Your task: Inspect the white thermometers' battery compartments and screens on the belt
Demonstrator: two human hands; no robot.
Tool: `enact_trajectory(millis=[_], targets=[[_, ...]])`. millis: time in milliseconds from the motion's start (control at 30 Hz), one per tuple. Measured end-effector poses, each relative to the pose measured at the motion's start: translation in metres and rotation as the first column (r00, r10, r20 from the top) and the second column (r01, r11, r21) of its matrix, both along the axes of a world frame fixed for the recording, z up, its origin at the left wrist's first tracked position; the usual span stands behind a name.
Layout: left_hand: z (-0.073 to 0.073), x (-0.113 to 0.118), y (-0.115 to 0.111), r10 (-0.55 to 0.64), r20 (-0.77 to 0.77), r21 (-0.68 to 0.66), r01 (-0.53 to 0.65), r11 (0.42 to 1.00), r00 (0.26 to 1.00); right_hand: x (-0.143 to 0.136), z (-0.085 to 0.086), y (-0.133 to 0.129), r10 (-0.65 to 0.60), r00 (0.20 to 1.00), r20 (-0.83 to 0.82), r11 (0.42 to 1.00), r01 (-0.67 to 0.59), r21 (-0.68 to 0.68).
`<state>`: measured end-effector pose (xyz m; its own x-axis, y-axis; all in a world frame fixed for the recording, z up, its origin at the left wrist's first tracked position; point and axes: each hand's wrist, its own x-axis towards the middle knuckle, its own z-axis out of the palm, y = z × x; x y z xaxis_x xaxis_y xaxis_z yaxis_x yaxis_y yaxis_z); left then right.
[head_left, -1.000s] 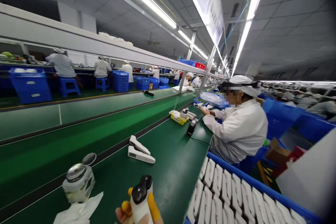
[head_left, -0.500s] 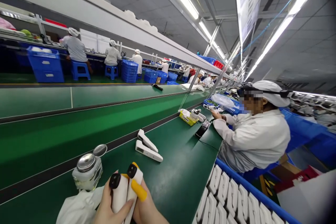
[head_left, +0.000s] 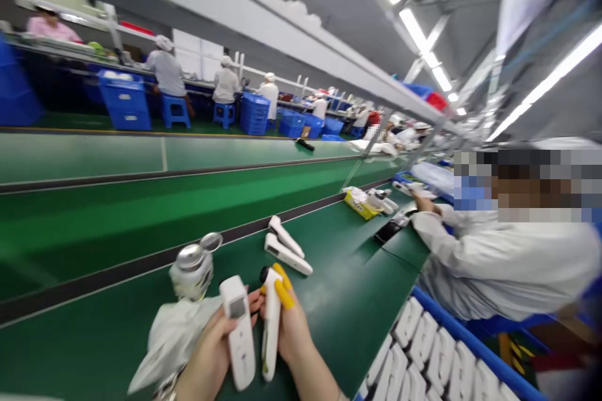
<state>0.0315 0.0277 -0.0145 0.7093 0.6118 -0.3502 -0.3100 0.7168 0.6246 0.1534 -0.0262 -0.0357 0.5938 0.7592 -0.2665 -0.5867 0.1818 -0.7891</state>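
My left hand (head_left: 211,341) is closed around a white infrared thermometer (head_left: 242,351), its small grey display and buttons turned towards me. Beside it, my right hand (head_left: 292,326), with yellow finger cots on some fingers, grips a second white infrared thermometer (head_left: 271,326) seen from its narrow side, black round tip at the top. Two more white thermometers (head_left: 288,254) lie together on the green bench, ahead of my hands. Left of them stands a bottle with a metal top (head_left: 192,269) and raised round lid. A white cloth (head_left: 176,332) is bunched by my left wrist.
A blue crate (head_left: 470,338) full of white thermometers is at the right bench edge. Farther along are a yellow box (head_left: 361,205) and a black device (head_left: 388,230). A co-worker in white (head_left: 508,263) sits at the right. A dark strip (head_left: 141,269) edges the bench.
The view has swung left. Both thermometers, earlier side by side with black tips facing me, are now slightly apart; the left one has turned to show its display.
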Motion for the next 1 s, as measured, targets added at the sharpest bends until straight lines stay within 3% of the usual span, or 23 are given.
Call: enact_trajectory(millis=[100, 200, 300, 500, 600, 700, 1000], targets=[[0.002, 0.003, 0.004, -0.011, 0.046, -0.09, 0.015, 0.996, 0.999, -0.004, 0.009, -0.006, -0.016, 0.981, 0.196, 0.995, 0.035, -0.094], [0.0, 0.006, 0.01, -0.036, 0.033, -0.178, 0.042, 0.983, 0.999, -0.006, 0.014, -0.011, 0.051, 0.888, 0.458, 0.989, 0.019, -0.147], [-0.002, 0.007, 0.013, -0.099, 0.06, -0.224, 0.11, 0.968, 0.993, -0.007, 0.012, -0.014, 0.051, 0.813, 0.58, 0.979, 0.074, -0.191], [-0.001, 0.008, 0.016, -0.209, 0.227, -0.233, 0.261, 0.937, 0.951, -0.011, 0.011, -0.014, 0.098, 0.852, 0.514, 0.989, -0.024, -0.148], [-0.001, 0.007, 0.016, -0.2, 0.218, -0.229, 0.249, 0.941, 0.955, -0.01, 0.012, -0.014, 0.125, 0.85, 0.512, 0.988, -0.061, -0.14], [-0.002, 0.006, 0.016, -0.202, 0.18, -0.249, 0.243, 0.937, 0.963, -0.007, 0.009, -0.014, 0.095, 0.846, 0.525, 0.989, -0.022, -0.144], [-0.006, 0.008, 0.016, -0.162, 0.126, -0.272, 0.191, 0.943, 0.979, -0.007, -0.001, -0.011, -0.037, 0.954, 0.297, 0.995, 0.062, -0.076]])
